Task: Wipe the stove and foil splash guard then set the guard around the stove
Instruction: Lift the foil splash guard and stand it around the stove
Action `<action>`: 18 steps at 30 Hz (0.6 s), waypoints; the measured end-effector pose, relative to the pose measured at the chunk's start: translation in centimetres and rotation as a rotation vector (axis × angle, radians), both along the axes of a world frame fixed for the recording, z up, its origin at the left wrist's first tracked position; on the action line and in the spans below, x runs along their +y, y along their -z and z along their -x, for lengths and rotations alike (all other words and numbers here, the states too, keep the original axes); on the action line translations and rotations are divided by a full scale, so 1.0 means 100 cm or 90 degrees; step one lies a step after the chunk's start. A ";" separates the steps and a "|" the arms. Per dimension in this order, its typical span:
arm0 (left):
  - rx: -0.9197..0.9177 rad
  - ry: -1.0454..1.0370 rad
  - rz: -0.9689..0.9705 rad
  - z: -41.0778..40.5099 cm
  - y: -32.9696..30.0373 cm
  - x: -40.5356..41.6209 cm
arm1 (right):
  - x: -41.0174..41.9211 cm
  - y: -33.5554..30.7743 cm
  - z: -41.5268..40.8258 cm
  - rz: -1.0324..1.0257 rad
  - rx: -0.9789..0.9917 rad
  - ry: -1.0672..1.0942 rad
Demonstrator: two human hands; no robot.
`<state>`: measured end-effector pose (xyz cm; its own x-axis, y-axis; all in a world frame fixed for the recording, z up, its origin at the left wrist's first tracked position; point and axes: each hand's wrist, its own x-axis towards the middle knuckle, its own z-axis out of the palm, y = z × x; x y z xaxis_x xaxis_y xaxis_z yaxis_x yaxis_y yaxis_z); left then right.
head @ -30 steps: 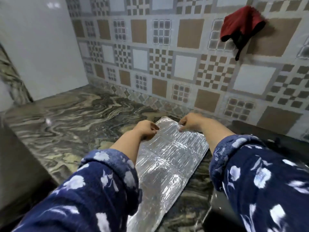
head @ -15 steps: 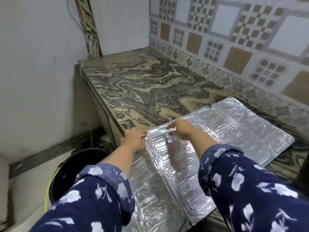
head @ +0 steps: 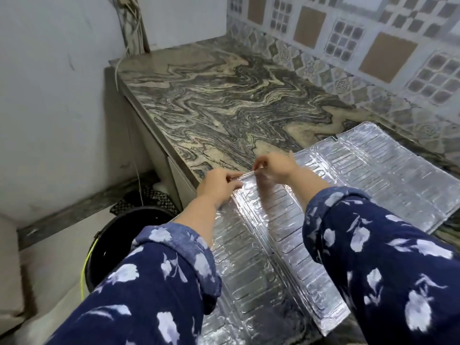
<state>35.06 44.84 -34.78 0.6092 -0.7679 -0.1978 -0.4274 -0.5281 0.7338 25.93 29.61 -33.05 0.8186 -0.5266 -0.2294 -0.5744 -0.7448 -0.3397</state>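
Observation:
The silver foil splash guard [head: 388,180] lies partly unfolded on the marbled countertop [head: 224,103], its embossed panels spread from the back wall to the front edge. My left hand [head: 219,186] pinches the left corner of a raised panel's far edge. My right hand [head: 273,165] pinches the same edge a little to the right. That panel is lifted slightly off the panel beneath it. The stove is not in view.
A black bucket [head: 119,240] with a yellow-green cord stands on the floor left of the counter's end. The patterned tile wall [head: 361,46] backs the counter. A plain wall with loose wires [head: 132,18] closes the left side.
The view has swung left from the back wall to the counter's end. The guard, folded narrow a second ago, now lies spread in several panels, and both hands hold a panel edge nearer me.

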 end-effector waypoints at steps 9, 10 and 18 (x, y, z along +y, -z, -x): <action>-0.070 0.014 0.090 -0.032 -0.085 0.016 | 0.012 -0.090 -0.012 0.012 -0.160 0.014; -0.103 -0.002 0.088 -0.037 -0.098 0.022 | 0.015 -0.102 -0.011 0.021 -0.181 0.001; -0.267 -0.099 0.091 -0.064 -0.177 0.081 | 0.011 -0.183 0.019 0.202 -0.237 -0.041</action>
